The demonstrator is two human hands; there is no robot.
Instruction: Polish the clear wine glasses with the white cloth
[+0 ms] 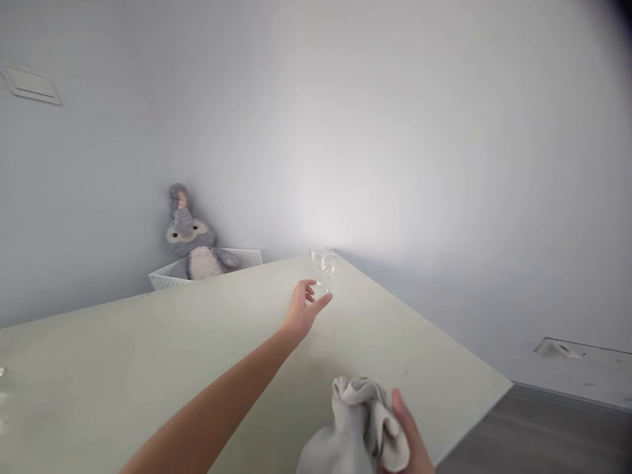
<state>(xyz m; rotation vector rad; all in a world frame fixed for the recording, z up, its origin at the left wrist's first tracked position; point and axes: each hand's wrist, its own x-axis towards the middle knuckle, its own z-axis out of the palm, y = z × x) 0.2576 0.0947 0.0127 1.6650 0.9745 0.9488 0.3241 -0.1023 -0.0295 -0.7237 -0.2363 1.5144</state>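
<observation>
Two clear stemmed glasses stand close together at the far corner of the table: a rear glass (316, 254) and a front glass (328, 264), partly overlapping. My left hand (302, 311) is stretched toward them, thumb and fingers apart around the space near their bases. Whether a fingertip touches the glass I cannot tell. Low in the view, my right hand (415, 442) grips a crumpled pale grey cloth (348, 421), which hides most of its fingers.
The pale table (172, 355) narrows to a corner against the wall. Behind its left edge a grey plush toy (202, 247) sits in a white perforated basket (249, 257). Dark floor (538, 434) shows at the lower right. A small shiny thing (2, 372) is cut off at the left edge.
</observation>
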